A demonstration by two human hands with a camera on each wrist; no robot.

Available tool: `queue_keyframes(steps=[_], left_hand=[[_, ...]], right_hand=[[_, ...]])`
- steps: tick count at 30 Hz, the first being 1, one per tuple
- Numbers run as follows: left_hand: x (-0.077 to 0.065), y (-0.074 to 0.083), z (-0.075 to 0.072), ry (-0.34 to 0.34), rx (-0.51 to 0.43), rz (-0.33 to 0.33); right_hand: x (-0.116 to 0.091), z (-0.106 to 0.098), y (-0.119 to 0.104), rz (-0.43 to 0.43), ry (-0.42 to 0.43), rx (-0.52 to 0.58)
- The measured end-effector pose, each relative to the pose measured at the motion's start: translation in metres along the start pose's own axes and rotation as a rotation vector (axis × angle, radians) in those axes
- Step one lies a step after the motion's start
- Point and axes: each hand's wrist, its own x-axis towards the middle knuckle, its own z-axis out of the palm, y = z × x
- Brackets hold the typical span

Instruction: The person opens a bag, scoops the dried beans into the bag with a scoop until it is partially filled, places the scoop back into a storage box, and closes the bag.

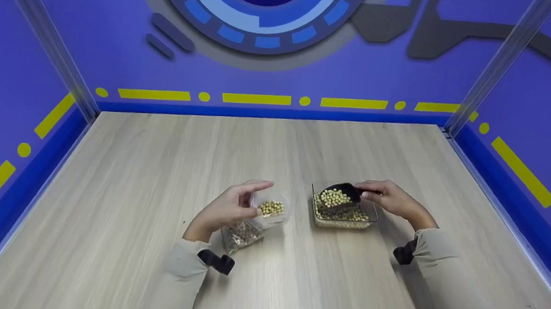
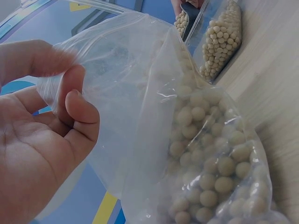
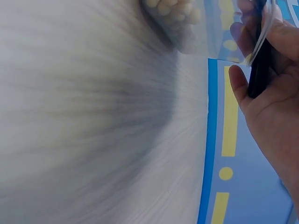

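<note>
Left of the clear container (image 1: 343,224), a plastic bag (image 1: 242,236) of pale beads (image 1: 272,207) touches the table (image 1: 159,156); left hand (image 1: 225,208) pinches its mouth. At the container's top, right hand (image 1: 395,198) grips a black scoop (image 1: 354,194), bead-laden, more beads below.

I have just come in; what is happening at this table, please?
Someone is working with small pale balls. The left hand grips a clear plastic bag near its mouth, with balls inside. The right hand holds a black scoop, loaded with balls, at the top of a clear container, which has more inside.
</note>
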Motion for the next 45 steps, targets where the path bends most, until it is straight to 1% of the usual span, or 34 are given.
queue_keyframes(steps=[10,16,24,32,40,45], left_hand=[[0.0,0.001,0.0,-0.002,-0.003,0.004],[0.0,0.002,0.001,0.001,-0.022,0.003],[0.0,0.001,0.001,-0.002,-0.021,0.009],[0.0,-0.001,0.002,-0.004,-0.012,0.023],[0.0,-0.001,0.002,0.0,-0.021,0.018],[0.001,-0.001,0.002,0.002,-0.014,0.011]], right_hand=[[0.001,-0.003,-0.007,0.012,0.055,0.011],[0.001,-0.005,-0.014,0.001,0.059,0.025],[0.003,-0.004,-0.021,-0.001,0.072,0.006],[0.007,0.002,-0.031,-0.069,0.071,-0.001],[0.011,0.007,-0.038,-0.086,0.08,0.008],[0.013,0.01,-0.042,-0.107,0.08,0.034]])
